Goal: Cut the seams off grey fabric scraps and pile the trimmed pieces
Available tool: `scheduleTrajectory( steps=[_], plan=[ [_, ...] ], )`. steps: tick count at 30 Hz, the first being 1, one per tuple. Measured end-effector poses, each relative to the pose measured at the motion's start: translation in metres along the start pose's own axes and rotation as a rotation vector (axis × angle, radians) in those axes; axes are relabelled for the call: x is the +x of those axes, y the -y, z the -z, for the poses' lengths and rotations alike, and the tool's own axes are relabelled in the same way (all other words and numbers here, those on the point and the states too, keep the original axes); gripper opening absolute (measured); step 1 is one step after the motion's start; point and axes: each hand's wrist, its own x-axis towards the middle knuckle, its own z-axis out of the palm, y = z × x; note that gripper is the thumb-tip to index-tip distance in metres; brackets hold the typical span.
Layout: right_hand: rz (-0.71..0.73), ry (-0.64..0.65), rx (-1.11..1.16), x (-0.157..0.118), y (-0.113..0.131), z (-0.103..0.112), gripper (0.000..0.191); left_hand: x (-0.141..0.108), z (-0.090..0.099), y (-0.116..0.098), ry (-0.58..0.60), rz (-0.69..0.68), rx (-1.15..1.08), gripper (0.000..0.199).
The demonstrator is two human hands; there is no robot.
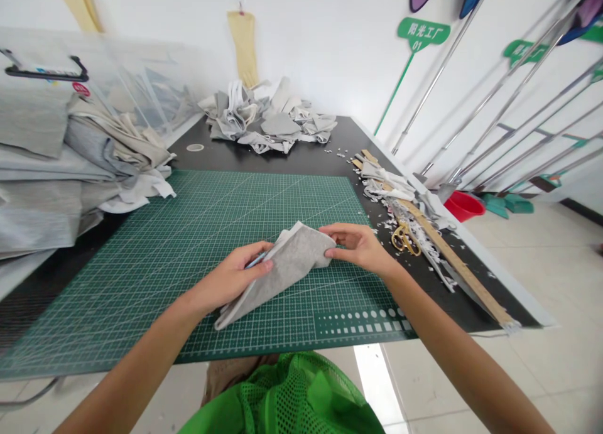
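Note:
A folded grey cloth piece (287, 267) is held tilted just over the green cutting mat (211, 214). My left hand (238, 274) is closed on its left side, with the thumb on top. A thin blue object (255, 260) shows between that thumb and fingers; what it is I cannot make out. At the cloth's right corner, my right hand (353, 245) pinches the edge between thumb and fingers. The lower left end of the cloth points toward the mat's front edge.
Grey cloths (42, 195) are stacked at the left by a clear plastic bin (141, 76). A scrap heap (277, 120) lies at the back. Gold scissors (406, 239), a wooden ruler (447, 252) and scraps lie on the right.

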Motion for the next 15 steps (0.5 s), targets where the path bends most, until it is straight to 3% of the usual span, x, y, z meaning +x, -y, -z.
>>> scheduleTrajectory(
  steps=[4,11,15],
  plan=[
    [-0.063,0.014,0.030,0.000,-0.003,-0.005,0.038,0.006,0.006,-0.009,0.164,0.017,0.065,0.034],
    [-0.130,0.118,0.095,-0.001,-0.003,-0.003,0.039,0.021,0.015,-0.015,0.421,0.161,0.010,0.048],
    [-0.158,0.157,0.146,-0.002,0.000,0.001,0.039,0.031,0.015,-0.016,0.472,0.213,0.066,0.051]
  ],
)
